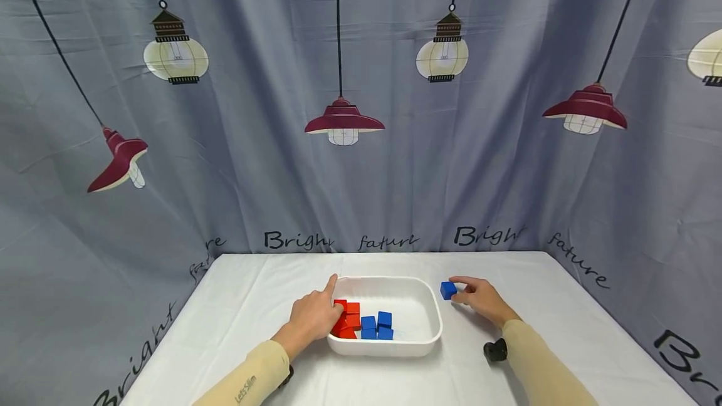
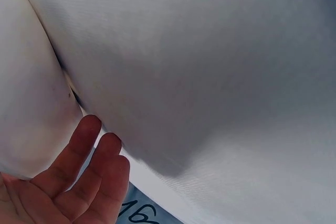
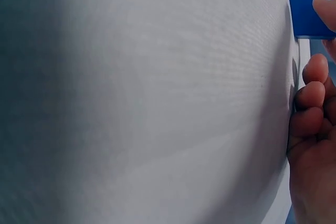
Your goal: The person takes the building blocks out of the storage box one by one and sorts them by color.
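The right hand [image 1: 481, 297] pinches a small solid-blue cube [image 1: 448, 290] between thumb and index finger; whether the cube touches the cloth under it, I cannot tell. The left hand [image 1: 313, 315] holds the left wall of a white, rounded-corner rectangular tray [image 1: 395, 348], thumb over the rim on the inside, index finger stretched forward along the outside.

Behind everything hangs a grey-blue fabric curtain [image 1: 271, 161], printed with maroon and cream lamps and black lettering along its lower part. It surrounds the far edge and both sides of a table covered in white cloth [image 1: 564, 306]. The cloth runs on beyond the tray to the far edge, and a wide stretch lies between the right hand and the table's right edge.

2 pale yellow sleeves [image 1: 543, 365] reach in from the near side, with a small black device [image 1: 495, 350] at the right wrist.

The tray sits near the middle, its long side across the view. Inside, red cubes [image 1: 353, 321] crowd the left end under the left thumb, and blue cubes [image 1: 385, 319] stand just right of them, towards the near wall. White tray floor spreads from there to the right wall. The pinched cube is just outside that wall, with a narrow strip of cloth between.
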`<state>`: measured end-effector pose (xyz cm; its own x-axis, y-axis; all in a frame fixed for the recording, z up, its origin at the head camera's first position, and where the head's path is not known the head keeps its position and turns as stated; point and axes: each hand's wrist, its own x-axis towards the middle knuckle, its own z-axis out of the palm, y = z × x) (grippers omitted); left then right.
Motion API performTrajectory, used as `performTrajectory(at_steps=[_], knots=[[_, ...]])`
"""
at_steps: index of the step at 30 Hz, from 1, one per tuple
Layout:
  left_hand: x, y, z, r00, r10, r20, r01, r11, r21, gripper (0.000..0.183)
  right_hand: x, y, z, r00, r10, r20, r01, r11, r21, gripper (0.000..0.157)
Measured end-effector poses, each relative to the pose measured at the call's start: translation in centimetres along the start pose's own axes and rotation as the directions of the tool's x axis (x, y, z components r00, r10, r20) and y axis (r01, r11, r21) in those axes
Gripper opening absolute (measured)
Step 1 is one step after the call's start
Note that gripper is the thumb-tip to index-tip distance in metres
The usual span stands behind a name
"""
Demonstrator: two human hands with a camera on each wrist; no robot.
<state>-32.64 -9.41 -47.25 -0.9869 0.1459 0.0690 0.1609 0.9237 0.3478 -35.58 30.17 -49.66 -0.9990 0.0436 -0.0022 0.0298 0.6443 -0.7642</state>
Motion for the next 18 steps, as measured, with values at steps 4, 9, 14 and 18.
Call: performTrajectory(at_steps=[4,9,14,18], knots=[[0.03,0.16,-0.5,1.0,-0.003,0.004,0.003,1.0,-0.003,0.071,0.07,-0.46,0.03,1.0,-0.011,-0.004,0.011,1.0,-0.007,0.052],[-0.04,0.34,-0.62,1.0,-0.005,0.014,0.005,1.0,0.004,0.07,-0.14,-0.59,0.14,1.0,0.003,-0.016,-0.004,0.999,-0.046,0.049],[-0.1,0.48,-0.56,1.0,0.002,0.01,-0.002,1.0,0.006,0.07,-0.22,-0.51,0.03,1.0,0.005,-0.021,-0.007,0.998,-0.067,0.048],[-0.08,0.5,-0.52,1.0,-0.01,0.013,0.01,1.0,0.006,0.071,0.06,-0.36,0.05,1.0,0.001,-0.015,-0.002,0.997,-0.08,0.049]])
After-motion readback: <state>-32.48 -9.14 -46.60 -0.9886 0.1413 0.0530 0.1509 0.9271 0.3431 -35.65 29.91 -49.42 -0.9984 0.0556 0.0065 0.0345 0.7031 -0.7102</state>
